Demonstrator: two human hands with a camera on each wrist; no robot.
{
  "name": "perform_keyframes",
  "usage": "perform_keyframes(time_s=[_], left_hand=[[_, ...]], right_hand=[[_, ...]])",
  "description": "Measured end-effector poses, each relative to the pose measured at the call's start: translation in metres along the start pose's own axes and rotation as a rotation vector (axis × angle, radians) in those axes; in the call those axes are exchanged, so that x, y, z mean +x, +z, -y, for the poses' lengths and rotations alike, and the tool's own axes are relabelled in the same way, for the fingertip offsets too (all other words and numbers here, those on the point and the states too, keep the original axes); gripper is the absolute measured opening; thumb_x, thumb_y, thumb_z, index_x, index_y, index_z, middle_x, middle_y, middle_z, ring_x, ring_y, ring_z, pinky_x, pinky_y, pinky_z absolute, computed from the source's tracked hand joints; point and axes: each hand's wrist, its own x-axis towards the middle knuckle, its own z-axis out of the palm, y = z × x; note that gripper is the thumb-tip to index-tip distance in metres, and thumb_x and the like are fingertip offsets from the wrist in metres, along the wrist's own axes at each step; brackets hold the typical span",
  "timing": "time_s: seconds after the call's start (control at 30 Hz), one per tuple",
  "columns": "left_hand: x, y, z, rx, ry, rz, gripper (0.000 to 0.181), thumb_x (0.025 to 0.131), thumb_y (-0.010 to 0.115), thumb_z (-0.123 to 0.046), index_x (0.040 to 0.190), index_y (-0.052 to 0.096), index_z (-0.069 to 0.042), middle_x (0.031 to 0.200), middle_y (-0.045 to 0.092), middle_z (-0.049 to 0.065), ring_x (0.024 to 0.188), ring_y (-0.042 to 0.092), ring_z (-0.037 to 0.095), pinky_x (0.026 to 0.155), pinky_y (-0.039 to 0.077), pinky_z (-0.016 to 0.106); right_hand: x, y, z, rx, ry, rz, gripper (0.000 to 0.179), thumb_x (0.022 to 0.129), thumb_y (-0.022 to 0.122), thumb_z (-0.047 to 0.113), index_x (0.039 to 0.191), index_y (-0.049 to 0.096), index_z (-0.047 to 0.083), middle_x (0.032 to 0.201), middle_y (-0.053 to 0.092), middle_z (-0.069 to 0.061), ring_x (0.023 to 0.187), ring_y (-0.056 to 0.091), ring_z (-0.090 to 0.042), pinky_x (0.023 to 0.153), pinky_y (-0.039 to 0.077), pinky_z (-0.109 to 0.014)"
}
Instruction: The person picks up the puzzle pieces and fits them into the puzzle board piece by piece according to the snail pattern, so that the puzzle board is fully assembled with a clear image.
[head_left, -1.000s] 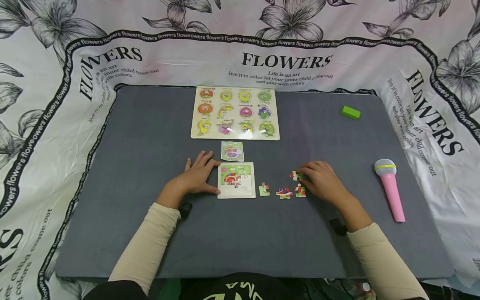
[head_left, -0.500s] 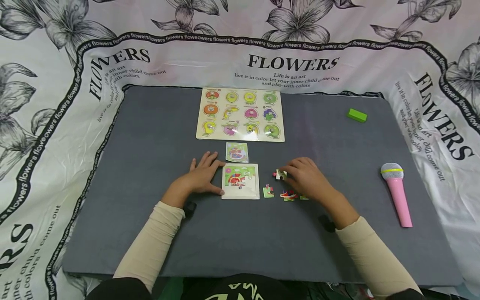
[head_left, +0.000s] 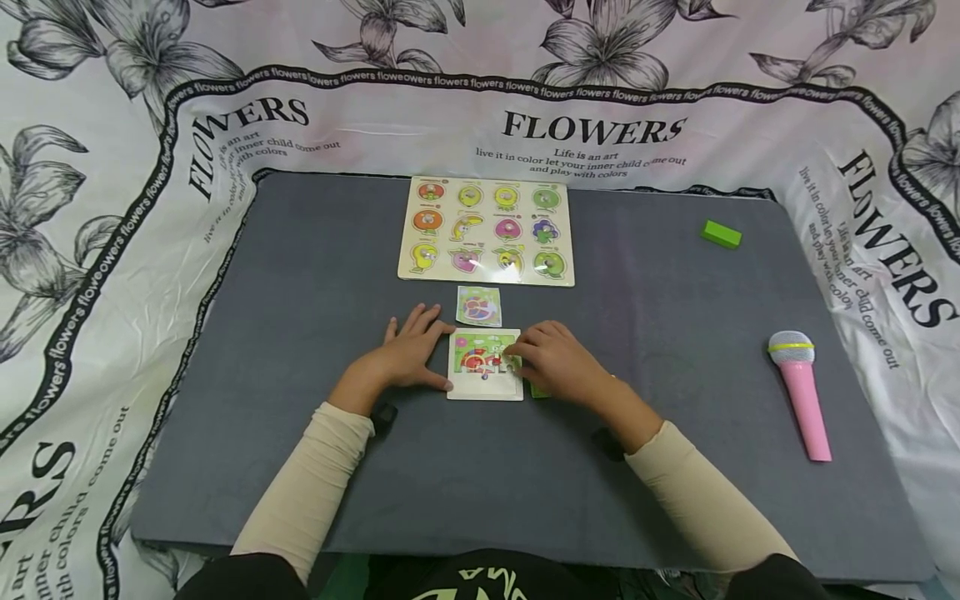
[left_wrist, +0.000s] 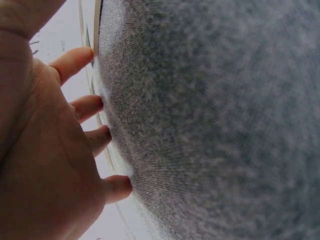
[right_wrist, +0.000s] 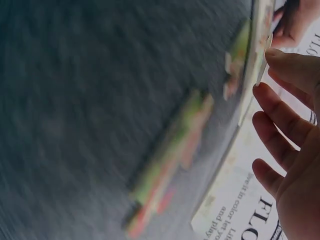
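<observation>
A small square puzzle tray lies at the middle of the table, its upper part filled with green and red jigsaw pieces and its lower part bare white. Fingers spread, my left hand steadies the tray's left edge with the fingertips and thumb. My right hand is over the tray's right edge and pinches a jigsaw piece between thumb and index finger, seen edge-on in the right wrist view. Loose jigsaw pieces lie on the table under that hand; in the head view it mostly hides them.
A picture card lies just beyond the tray, and behind it a fruit board. To the right are a green block and a pink toy microphone. The grey table is bordered by a flower-printed cloth.
My right hand has carried the jigsaw piece leftward from the loose pieces to the tray's right side. My left hand has stayed at the tray's left edge. The head view has shifted slightly.
</observation>
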Motion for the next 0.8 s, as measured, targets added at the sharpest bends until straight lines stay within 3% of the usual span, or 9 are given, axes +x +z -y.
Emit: perform_keyframes(time_s=[0.4,0.8], left_hand=[[-0.0023,-0.0033,-0.0044,0.000,-0.001,0.002,0.093,0.075,0.081,-0.047,0.150,0.033,-0.019,0.163,0.001,0.011,0.150,-0.009,0.032,0.113,-0.002,0.066],[-0.0025,-0.0018,-0.0046,-0.003,0.001,0.001,0.092,0.076,0.081,-0.046,0.149,0.033,-0.019,0.163,0.001,0.012,0.150,-0.008,0.032,0.113,-0.001,0.066]], right_hand=[[0.0024,0.0063,0.0041,-0.019,-0.009,-0.016,0.020,0.085,0.076,0.016,0.105,0.075,0.016,0.097,0.065,-0.002,0.098,0.057,-0.025,0.095,0.042,-0.045],[-0.0005,0.0032,0.0077,-0.007,0.029,0.056,0.027,0.088,0.072,0.016,0.115,0.072,0.016,0.106,0.063,-0.006,0.103,0.056,-0.027,0.097,0.041,-0.047]])
